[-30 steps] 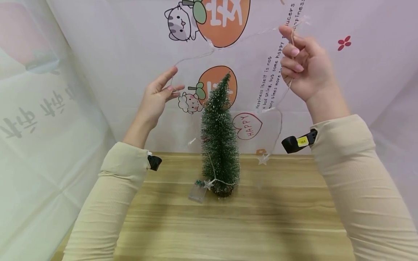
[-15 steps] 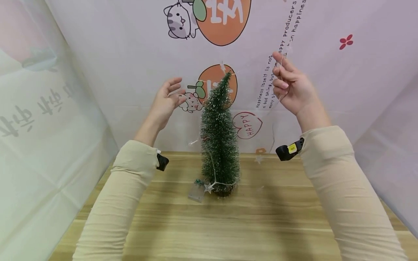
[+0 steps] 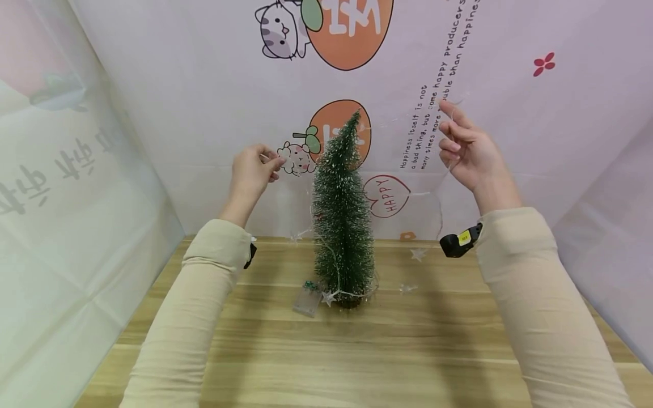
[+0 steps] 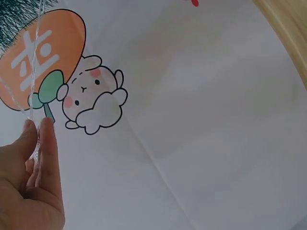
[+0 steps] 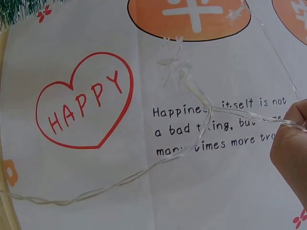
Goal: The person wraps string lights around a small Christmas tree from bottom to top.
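A small green artificial Christmas tree (image 3: 343,215) with white-flecked tips stands upright on the wooden table. Clear string lights with star-shaped bulbs circle its base, one star (image 3: 329,297) lying in front. To the tree's left, my left hand (image 3: 253,175) pinches the light wire (image 4: 34,72) between thumb and fingers. My right hand (image 3: 474,153), raised at the right, grips another stretch of the wire (image 5: 244,113) with curled fingers, index finger extended. From there the wire hangs down to a star (image 3: 418,255) over the table's back edge.
A clear battery box (image 3: 307,301) lies on the table (image 3: 326,357) left of the tree base. A printed white backdrop (image 3: 204,85) rises behind, with white sheets on both sides. Another star bulb (image 3: 407,289) is to the tree's right.
Both hands have come down from higher up, the wire between them dropping to the treetop's level. The left fingers, spread half a second ago, now pinch the wire. The right hand keeps its hold.
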